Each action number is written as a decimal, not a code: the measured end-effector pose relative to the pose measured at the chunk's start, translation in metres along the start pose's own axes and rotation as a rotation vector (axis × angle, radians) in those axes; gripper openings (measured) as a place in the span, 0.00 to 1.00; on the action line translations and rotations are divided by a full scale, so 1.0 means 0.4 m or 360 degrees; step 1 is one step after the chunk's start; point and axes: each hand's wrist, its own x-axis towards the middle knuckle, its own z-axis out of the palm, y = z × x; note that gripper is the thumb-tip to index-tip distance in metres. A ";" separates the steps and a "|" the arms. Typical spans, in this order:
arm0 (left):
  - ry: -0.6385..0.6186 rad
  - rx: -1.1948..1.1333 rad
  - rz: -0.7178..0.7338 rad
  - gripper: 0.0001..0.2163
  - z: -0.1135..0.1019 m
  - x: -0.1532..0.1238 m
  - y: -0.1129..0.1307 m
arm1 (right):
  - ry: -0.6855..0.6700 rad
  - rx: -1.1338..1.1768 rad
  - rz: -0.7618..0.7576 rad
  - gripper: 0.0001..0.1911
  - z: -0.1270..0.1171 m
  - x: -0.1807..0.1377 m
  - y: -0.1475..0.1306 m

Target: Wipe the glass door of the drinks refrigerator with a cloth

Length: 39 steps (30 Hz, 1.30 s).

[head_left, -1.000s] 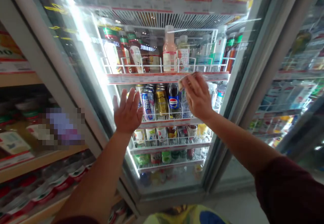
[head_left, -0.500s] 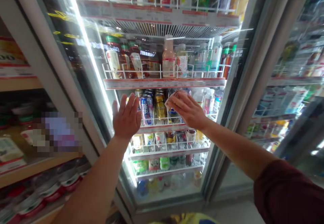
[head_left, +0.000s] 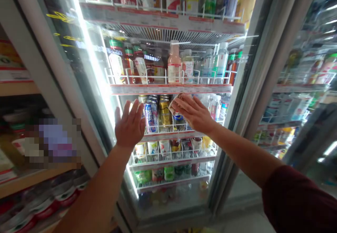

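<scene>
My left hand (head_left: 130, 124) is raised, palm toward the glass door (head_left: 79, 75) of an upright drinks fridge. Its fingers are spread and nothing is in them. To the right, my right hand (head_left: 193, 113) lies flat over a pale cloth (head_left: 172, 105), apparently pressing it to the same pane. Only the cloth's left edge shows past the fingertips; the rest is covered by the hand. Behind the glass between both hands stand a blue can (head_left: 151, 117) and a gold can (head_left: 164, 112).
Wire shelves with price strips (head_left: 171, 89) hold several bottles and cans inside the fridge. A metal door frame (head_left: 252, 96) runs along the right, with another stocked fridge beyond. Wooden shelves (head_left: 18, 88) with packaged goods stand at the left.
The view has shifted slightly. My right hand and the cloth have moved a little to the left across the shelves behind. My left hand stays open in about the same place.
</scene>
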 end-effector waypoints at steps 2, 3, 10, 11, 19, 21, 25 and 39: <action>-0.0003 -0.0009 0.0001 0.31 0.000 -0.001 0.000 | 0.0137 -0.0029 0.0217 0.45 -0.011 0.025 0.034; -0.0011 -0.0033 -0.0013 0.31 -0.001 -0.001 0.000 | 0.0223 -0.0042 0.0343 0.44 -0.013 0.037 0.047; -0.0023 0.0047 0.0018 0.33 -0.003 0.000 -0.003 | -0.0001 -0.0034 -0.0150 0.37 0.039 -0.005 -0.050; 0.0001 0.0088 0.0044 0.34 -0.003 0.002 -0.002 | -0.0092 0.0003 -0.0307 0.36 0.042 -0.013 -0.063; 0.0033 0.0025 0.0036 0.34 -0.005 0.004 0.001 | 0.0039 -0.0050 0.0270 0.37 0.031 0.031 -0.055; 0.0013 0.0006 0.0014 0.34 -0.004 0.002 0.001 | -0.0103 -0.0042 0.0016 0.32 0.046 0.011 -0.094; -0.0005 -0.0027 -0.0030 0.34 -0.002 0.000 -0.002 | -0.0246 -0.0036 -0.0366 0.27 0.051 -0.018 -0.118; 0.0037 0.0091 0.0076 0.34 -0.004 0.003 -0.004 | 0.0019 -0.0034 -0.0047 0.35 0.029 -0.079 -0.073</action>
